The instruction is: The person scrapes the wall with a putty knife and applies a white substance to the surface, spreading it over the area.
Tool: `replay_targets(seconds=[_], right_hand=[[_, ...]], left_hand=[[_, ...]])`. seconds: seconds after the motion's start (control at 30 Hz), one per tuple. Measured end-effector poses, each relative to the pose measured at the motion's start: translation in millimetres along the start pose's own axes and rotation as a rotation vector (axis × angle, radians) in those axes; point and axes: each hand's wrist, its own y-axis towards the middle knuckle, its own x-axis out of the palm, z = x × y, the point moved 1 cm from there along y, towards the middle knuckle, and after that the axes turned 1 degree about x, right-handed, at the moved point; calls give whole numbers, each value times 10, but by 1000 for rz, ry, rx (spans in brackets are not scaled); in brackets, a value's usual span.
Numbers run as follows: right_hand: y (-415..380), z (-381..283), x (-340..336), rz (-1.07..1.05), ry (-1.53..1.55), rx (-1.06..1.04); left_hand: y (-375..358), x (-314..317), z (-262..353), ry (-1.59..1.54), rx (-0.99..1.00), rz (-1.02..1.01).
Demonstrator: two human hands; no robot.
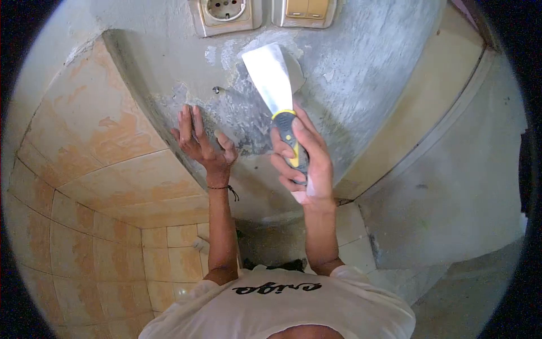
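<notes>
My right hand (pixel 307 155) is wrapped round the black and yellow handle of a putty knife (pixel 270 78). Its wide metal blade points up and slightly left, overlapping the patchy grey wall (pixel 361 73) in this view. To the left, my left hand (pixel 202 141) has its fingers stretched upward and its thumb apart, close against the wall's scraped lower part. Nothing shows in that hand, and a dark cord bracelet (pixel 221 188) circles its wrist. A small metal screw (pixel 216 90) sticks out of the wall just above the left fingers.
A power socket (pixel 224 10) and a double switch (pixel 305 10) are set in the wall above the blade. Orange-marbled tiles (pixel 107 135) cover a projecting ledge and the wall at left. A beige frame (pixel 423 107) and a grey panel (pixel 446 192) stand at right.
</notes>
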Motion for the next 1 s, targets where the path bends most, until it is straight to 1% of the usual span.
replay_targets(seconds=[0.07,0.13,0.2,0.27,0.37,0.47,0.6,0.73,0.8,0.9,1.0], right_hand=[[-36,-16,-20,-11,-38,-16],[-66,-26,-89,37,-91,-8],[-46,-32,-72,12,-90,-11],[-81,-10,-1,32,-95,-23],[-107,-9,-106,42,-90,-16],[40,28,-51,-36,-67,-44],[-68,7,-113,17,-118,-16],[-50,43,-38,-2,-97,-36],[-73,36,11,48,-124,-39],[-65,-8,-19,43,-107,-33],[-47,22,132,57,-151,-61]], left_hand=[[-17,-12,21,-3,6,6],[-27,-5,-20,7,-2,-12],[-15,15,-22,5,-10,-2],[-20,-8,13,1,-22,-6],[-9,-21,-6,3,-12,2],[-34,-26,4,-7,-7,-9],[-20,-52,-6,10,2,-18],[-6,-31,6,9,-13,-12],[-6,-44,19,16,-14,-18],[6,-50,-9,18,-13,-13],[-10,-42,26,1,-28,-16]])
